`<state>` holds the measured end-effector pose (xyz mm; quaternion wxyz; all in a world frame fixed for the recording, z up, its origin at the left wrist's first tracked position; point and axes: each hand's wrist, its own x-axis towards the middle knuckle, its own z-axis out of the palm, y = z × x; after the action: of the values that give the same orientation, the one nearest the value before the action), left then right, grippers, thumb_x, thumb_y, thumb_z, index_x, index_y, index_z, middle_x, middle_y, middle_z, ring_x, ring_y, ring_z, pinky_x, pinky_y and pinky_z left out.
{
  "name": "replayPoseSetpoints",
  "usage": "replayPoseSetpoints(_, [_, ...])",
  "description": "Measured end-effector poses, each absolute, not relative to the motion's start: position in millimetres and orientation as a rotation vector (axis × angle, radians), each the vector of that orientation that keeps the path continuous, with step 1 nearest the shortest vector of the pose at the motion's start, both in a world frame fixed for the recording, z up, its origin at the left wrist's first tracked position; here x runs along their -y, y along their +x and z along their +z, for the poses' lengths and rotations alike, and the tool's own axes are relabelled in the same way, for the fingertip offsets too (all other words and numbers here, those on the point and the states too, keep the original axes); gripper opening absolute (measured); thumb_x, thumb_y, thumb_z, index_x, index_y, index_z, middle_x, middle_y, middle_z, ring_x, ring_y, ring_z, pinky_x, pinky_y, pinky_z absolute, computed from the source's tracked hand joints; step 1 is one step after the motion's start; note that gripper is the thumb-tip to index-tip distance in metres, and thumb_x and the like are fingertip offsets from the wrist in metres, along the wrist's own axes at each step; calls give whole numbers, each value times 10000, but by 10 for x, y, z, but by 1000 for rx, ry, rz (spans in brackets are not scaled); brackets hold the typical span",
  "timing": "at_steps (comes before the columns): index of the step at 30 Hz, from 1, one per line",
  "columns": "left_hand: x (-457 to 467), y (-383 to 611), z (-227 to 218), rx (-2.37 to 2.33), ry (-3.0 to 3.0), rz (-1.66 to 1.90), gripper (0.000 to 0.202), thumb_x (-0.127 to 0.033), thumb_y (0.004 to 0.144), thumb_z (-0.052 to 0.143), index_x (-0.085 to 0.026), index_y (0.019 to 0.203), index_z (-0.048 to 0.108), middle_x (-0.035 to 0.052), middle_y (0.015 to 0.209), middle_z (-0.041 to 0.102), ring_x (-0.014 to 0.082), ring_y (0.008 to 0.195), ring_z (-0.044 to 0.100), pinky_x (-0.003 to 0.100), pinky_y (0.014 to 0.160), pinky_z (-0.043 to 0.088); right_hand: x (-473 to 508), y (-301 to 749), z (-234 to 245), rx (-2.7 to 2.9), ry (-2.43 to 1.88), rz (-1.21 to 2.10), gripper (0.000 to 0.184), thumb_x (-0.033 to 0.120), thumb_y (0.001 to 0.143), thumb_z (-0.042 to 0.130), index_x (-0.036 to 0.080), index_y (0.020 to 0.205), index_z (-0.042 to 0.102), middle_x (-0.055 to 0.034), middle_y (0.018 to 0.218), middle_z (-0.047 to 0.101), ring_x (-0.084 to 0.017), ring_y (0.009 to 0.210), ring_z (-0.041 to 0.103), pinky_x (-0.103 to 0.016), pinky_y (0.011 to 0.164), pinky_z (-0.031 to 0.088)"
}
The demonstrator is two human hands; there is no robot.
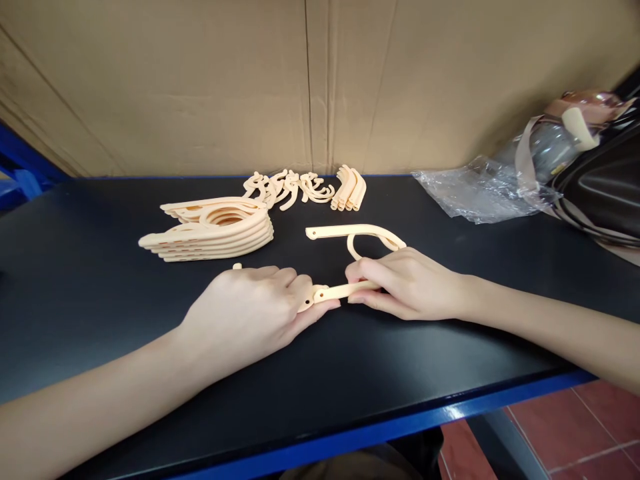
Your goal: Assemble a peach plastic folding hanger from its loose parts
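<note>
My right hand point(400, 283) is closed on a cream plastic hanger frame point(350, 231), a bent shape with a curved loop inside it. Its far arm extends left past my fingers, and its near arm, with a small hole at the tip, points toward my other hand. My left hand point(255, 303) is closed round a smaller cream plastic piece point(306, 303) with a round hole. This piece meets the near arm's tip between the two hands; whether they are joined I cannot tell. Most of it is hidden by my left fingers, though a small end pokes out above the knuckles.
A stack of similar cream frames point(215, 240) stands left on the black table point(380, 373). Behind lie several loose curved hooks point(285, 187) and a row of short curved bars point(349, 189). Clear plastic wrap point(470, 193) and a dark bag point(600, 180) sit right, cardboard point(200, 87) behind.
</note>
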<state>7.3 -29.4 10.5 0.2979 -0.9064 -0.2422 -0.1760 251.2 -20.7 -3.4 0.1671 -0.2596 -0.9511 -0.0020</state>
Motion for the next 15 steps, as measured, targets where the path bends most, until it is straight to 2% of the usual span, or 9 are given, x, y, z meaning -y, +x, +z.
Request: replayPoseSetpoints(15, [287,72,103,674,-2426,-475,521,-418,1007,415,-204,536,483,-25,440,486,176,379,574,290,376,272,211,2511,-19,2724,-768,30,227,363,1033,326,187,982,460,26,694,595,-107,484,487,-227,455,319])
